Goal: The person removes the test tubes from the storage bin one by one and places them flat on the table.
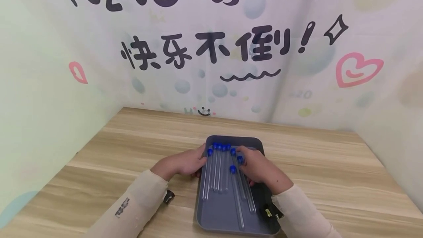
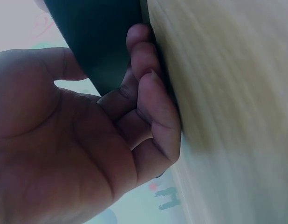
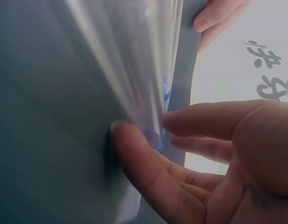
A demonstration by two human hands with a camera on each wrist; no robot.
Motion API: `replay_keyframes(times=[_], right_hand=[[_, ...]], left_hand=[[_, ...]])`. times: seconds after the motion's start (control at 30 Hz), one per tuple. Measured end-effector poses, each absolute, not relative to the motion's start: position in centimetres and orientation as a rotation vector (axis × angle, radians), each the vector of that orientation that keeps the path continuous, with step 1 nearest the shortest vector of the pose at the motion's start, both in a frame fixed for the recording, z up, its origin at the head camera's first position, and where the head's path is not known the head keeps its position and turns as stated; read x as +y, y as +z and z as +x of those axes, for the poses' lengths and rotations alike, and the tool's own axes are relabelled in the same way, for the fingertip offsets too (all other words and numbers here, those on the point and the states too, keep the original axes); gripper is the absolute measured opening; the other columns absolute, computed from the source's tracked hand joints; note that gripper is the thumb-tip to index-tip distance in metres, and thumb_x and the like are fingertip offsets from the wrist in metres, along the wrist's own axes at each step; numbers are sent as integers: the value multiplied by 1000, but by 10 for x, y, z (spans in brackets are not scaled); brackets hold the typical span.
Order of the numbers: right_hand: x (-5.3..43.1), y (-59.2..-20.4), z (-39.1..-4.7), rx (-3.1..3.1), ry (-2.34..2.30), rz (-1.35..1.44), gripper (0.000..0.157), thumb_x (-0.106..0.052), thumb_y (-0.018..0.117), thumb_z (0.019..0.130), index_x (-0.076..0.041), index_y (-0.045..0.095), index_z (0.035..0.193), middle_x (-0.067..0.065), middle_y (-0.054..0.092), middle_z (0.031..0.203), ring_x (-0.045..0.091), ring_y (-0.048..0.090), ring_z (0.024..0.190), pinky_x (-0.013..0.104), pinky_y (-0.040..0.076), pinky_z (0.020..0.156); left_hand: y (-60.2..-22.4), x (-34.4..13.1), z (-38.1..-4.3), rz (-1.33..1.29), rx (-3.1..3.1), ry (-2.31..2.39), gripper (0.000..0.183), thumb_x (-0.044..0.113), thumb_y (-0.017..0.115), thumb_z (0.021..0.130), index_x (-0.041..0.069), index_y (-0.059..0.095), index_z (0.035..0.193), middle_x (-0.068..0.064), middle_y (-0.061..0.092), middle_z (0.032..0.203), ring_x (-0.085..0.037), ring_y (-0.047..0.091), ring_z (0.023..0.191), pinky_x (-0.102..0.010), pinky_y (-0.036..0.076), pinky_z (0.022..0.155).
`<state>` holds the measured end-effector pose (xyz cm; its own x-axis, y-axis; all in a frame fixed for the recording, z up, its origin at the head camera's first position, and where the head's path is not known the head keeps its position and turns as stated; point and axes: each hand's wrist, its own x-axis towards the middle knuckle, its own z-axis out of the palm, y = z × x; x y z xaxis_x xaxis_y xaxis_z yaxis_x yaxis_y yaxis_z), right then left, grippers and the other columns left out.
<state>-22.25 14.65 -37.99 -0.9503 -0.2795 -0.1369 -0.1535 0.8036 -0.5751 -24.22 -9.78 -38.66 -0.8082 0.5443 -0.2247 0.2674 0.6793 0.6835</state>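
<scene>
A grey rectangular tray [image 1: 214, 217] holds several clear test tubes [image 1: 216, 173] with blue caps. My left hand [image 1: 190, 161] grips the tray's left side; in the left wrist view its thumb is at the wall and its curled fingers [image 2: 155, 109] are against the outside, low by the table. Inside the tray, at its right side, my right hand [image 1: 256, 166] has thumb and fingers around test tubes near their capped ends. In the right wrist view clear tubes [image 3: 130, 60] pass between the thumb and a finger; how many it holds is hard to tell. One tube [image 1: 238, 201] lies nearer the front.
The tray stands on a wood-grain table [image 1: 132, 146]. Behind it hangs a pale printed cloth [image 1: 185, 94] with dark lettering. Dark wrist-worn devices [image 1: 169, 197] sit at both cuffs, the right one over the tray's right edge.
</scene>
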Motion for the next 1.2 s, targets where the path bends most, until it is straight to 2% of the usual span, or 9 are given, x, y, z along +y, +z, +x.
replay_keyframes(times=[0.6, 0.97, 1.2], right_hand=[[146, -376, -220, 2730, -847, -325, 59, -6, 61, 94, -9, 40, 150, 7, 60, 66, 17, 60, 41, 31, 54, 39], [148, -375, -219, 2696, -850, -352, 71, 2, 62, 89, -11, 35, 153, 9, 57, 59, 18, 59, 40, 32, 53, 38], [147, -375, -219, 2688, -870, -354, 71, 3, 61, 90, -11, 33, 154, 8, 55, 56, 18, 59, 39, 32, 54, 39]], left_hand=[[-386, -98, -242, 638, 2469, 935, 61, 17, 36, 107, 15, 8, 161, -8, 63, 66, -20, 56, 54, -30, 48, 51], [-385, -97, -243, 634, 2473, 922, 63, 18, 36, 106, 17, 6, 162, -8, 63, 66, -20, 56, 54, -30, 49, 51], [-385, -97, -243, 622, 2470, 938, 61, 17, 36, 106, 18, 9, 161, -9, 63, 67, -21, 56, 54, -30, 47, 50]])
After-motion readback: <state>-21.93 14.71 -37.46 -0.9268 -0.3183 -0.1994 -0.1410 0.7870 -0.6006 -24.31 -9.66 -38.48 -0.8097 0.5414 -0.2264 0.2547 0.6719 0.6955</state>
